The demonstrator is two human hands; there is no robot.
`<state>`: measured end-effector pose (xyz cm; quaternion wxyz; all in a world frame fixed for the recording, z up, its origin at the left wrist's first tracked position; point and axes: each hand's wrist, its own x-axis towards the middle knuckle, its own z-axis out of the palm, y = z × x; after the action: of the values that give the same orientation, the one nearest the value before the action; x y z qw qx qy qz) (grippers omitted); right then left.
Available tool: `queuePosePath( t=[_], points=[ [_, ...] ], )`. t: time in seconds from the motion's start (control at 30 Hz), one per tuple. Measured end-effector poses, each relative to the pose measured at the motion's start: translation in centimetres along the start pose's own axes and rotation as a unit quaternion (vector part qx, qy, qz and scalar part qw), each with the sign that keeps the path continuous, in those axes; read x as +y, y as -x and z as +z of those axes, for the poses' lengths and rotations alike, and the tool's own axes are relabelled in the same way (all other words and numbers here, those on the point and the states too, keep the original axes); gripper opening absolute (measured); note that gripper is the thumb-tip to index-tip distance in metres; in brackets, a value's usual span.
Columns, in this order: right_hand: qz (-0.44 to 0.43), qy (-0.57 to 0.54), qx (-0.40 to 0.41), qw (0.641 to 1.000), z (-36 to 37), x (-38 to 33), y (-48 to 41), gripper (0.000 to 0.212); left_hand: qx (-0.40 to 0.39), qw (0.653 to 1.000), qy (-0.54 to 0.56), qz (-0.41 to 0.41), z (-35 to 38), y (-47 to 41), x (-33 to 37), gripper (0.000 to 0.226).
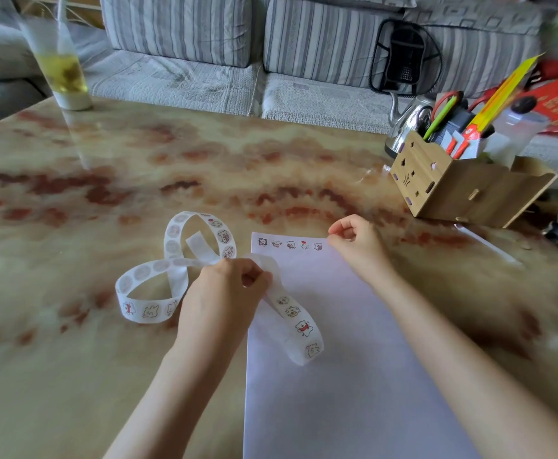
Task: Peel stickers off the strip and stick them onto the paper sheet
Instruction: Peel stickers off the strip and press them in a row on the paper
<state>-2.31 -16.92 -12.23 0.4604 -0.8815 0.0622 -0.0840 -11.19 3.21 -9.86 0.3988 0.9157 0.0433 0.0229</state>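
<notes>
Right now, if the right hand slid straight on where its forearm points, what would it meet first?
Probably nothing near. The right hand, at the far corner of the paper, points away and leftward across bare table; the sofa lies past the far edge, though depth is unclear.

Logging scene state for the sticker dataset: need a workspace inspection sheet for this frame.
Surface: table, marbled, glossy.
Job's things: strip looped left of the sheet, its end draped over the sheet's left edge; five stickers in a row along the sheet's top edge.
Clutter: filled wooden organizer at right, kettle behind it; bottle far left.
Hands: left hand pinches the strip; right hand at the sheet's top right corner, fingers curled, hold unclear.
Cables: nothing seen.
Surroundings: striped sofa with a black back support on it.
</notes>
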Motion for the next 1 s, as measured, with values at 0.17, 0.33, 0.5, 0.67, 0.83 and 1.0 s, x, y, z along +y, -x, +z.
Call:
queuePosePath(
  t=[0.17, 0.33, 0.5, 0.67, 0.83, 1.0],
  points=[
    [-0.068, -0.087, -0.114, 0.987, -1.6, -4.4, 5.4, 0.009, 0.034, 0.993, 0.114, -0.009, -0.3, -0.2, 0.4, 0.021],
    [-0.032, -0.147, -0.210, 0.966, -1.8, -5.9, 8.9, 0.009, 0.058, 0.989, 0.134, 0.009, -0.6, -0.3, 0.7, 0.017],
    [-0.029, -0.175, -0.189, 0.966, -1.8, -5.9, 9.4, 0.010, 0.044, 0.987, 0.155, 0.027, -1.1, 0.2, 1.4, 0.023],
    [-0.053, -0.190, -0.136, 0.971, -1.7, -5.6, 9.5, 0.014, -0.046, 0.958, 0.281, -0.025, -1.8, 0.5, 2.1, 0.036],
    [-0.092, -0.192, -0.111, 0.971, -1.5, -5.3, 9.7, 0.011, -0.073, 0.961, 0.265, -0.013, -2.0, 1.1, 2.8, 0.019],
    [-0.115, -0.175, -0.090, 0.974, -1.6, -5.1, 9.7, 0.014, -0.073, 0.960, 0.271, -0.015, -1.9, 1.2, 2.9, 0.020]
  ],
)
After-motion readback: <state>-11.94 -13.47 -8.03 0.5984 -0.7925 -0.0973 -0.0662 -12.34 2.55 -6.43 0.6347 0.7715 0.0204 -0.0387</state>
